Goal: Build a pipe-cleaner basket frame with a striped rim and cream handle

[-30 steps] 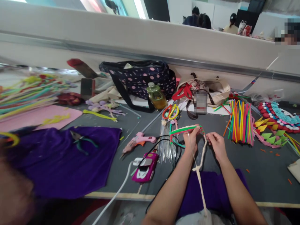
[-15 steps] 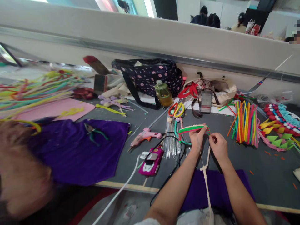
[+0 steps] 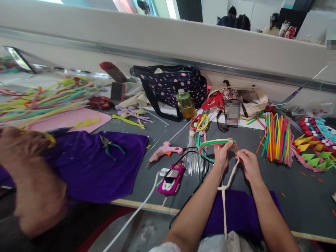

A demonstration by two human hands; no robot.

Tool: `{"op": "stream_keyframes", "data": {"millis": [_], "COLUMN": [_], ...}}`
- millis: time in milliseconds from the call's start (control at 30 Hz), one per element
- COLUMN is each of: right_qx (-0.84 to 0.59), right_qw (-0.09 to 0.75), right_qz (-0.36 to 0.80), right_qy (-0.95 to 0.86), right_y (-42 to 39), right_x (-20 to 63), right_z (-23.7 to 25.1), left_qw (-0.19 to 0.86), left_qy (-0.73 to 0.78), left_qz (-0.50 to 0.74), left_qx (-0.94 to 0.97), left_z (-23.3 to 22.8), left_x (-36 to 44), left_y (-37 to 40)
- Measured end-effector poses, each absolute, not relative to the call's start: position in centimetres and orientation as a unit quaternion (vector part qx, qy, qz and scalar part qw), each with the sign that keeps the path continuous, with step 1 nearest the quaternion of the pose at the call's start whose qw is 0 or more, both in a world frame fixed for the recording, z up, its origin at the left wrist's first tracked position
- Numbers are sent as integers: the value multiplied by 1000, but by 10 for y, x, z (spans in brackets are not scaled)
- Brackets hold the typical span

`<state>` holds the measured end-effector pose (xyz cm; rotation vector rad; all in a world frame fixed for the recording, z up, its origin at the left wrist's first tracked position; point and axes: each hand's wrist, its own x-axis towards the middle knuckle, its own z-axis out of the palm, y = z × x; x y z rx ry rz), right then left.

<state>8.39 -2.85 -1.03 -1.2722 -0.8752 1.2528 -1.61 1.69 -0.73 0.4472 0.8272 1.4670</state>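
In the head view, the person's left hand [image 3: 222,154] pinches the near end of a bundle of green, red and pink pipe cleaners [image 3: 214,143], fingers closed around it. The right hand [image 3: 249,163] sits just beside it, fingertips closed on a cream pipe cleaner [image 3: 226,189] that runs from the bundle's end down toward the person's lap, with a knot or twist partway along. Both hands hover above the grey table [image 3: 288,189].

Taking the bundle as the landmark: just left of it lie a sheaf of thin clear rods [image 3: 192,159], a pink glue gun [image 3: 166,151] and a magenta car-shaped object [image 3: 171,180]. Behind it are looped red and yellow pipe cleaners [image 3: 198,122], a bottle of yellow liquid [image 3: 186,104] and a polka-dot bag [image 3: 172,84]. To its right stands a spread of bright straight pipe cleaners [image 3: 277,139]. Far left lies a purple cloth [image 3: 86,168] with pliers [image 3: 111,145] on it, and another person's blurred arm [image 3: 31,182] at the edge.

As a judgement, the work looks partway done: several colours are already joined into one curved bundle, and the cream strand is attached at one end only, most of its length hanging loose and unwound.
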Motion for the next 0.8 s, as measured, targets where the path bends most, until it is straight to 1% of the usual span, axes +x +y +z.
{"op": "stream_keyframes", "data": {"millis": [100, 233, 400, 533, 633, 800], "right_qx": [-471, -373, -297, -311, -377, -455], "right_qw": [548, 536, 512, 532, 549, 541], "right_qz": [633, 728, 790, 770, 711, 640], "right_qy": [-277, -210, -162, -168, -224, -301], "right_y": [-27, -26, -26, -27, -29, -31], "right_x": [84, 85, 79, 76, 78, 84], "right_z": [-12, -16, -18, -15, -12, -7], "left_qw": [674, 701, 710, 696, 683, 687], "left_qy": [340, 319, 303, 323, 333, 335], "left_qz": [633, 621, 620, 622, 629, 614], "left_qx": [170, 147, 143, 154, 167, 197], "left_z": [-8, -9, -10, -11, -12, -18], "left_x": [-16, -17, -17, -17, -17, -20], "left_y": [17, 16, 16, 18, 20, 22]}}
